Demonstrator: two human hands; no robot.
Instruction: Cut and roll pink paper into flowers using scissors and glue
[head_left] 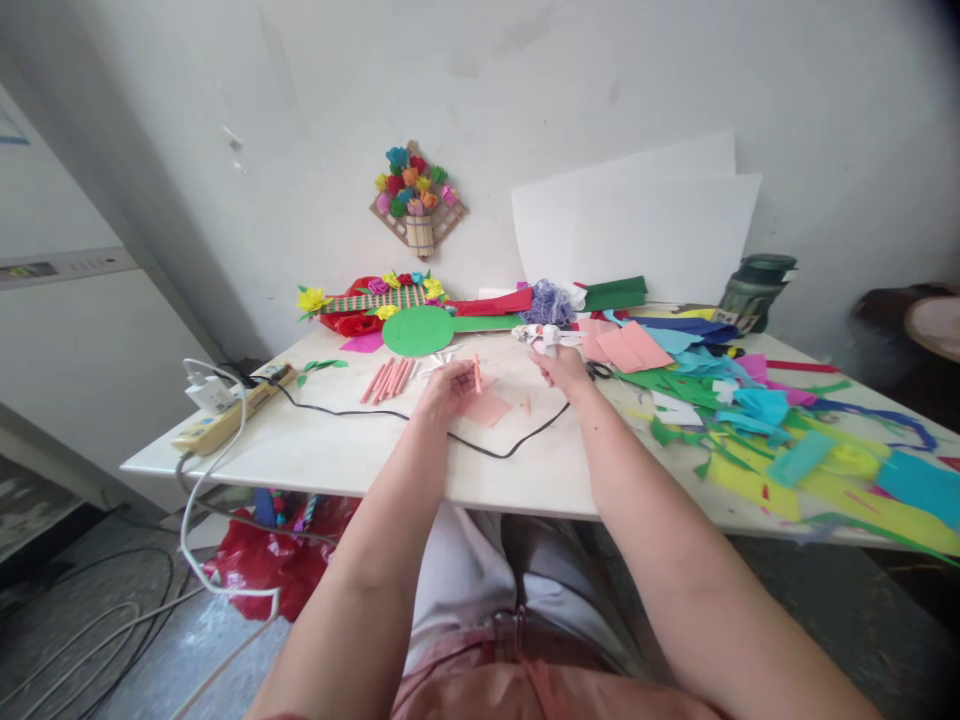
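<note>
Between the fingers of my left hand point(453, 384) stands a short rolled stick of pink paper point(477, 374), held upright. Under and beside that hand lies a flat pink paper sheet point(486, 408). My right hand point(559, 368) is closed round what looks like a white glue gun point(540, 335), its body partly hidden by the fingers. A black cord point(495, 455) leads across the table to my right wrist. Several finished pink paper rolls point(387, 380) lie side by side left of my left hand, with thin white sticks point(435, 365) behind it. Black-handled scissors point(598, 370) rest beside my right wrist.
A yellow power strip point(217, 420) with a white plug sits at the table's left. Behind my hands lies a green round-headed paper shape point(418, 331). Coloured paper scraps point(757, 430) cover the right side, near a dark green bottle point(757, 290). Pink sheets point(634, 347) are stacked there.
</note>
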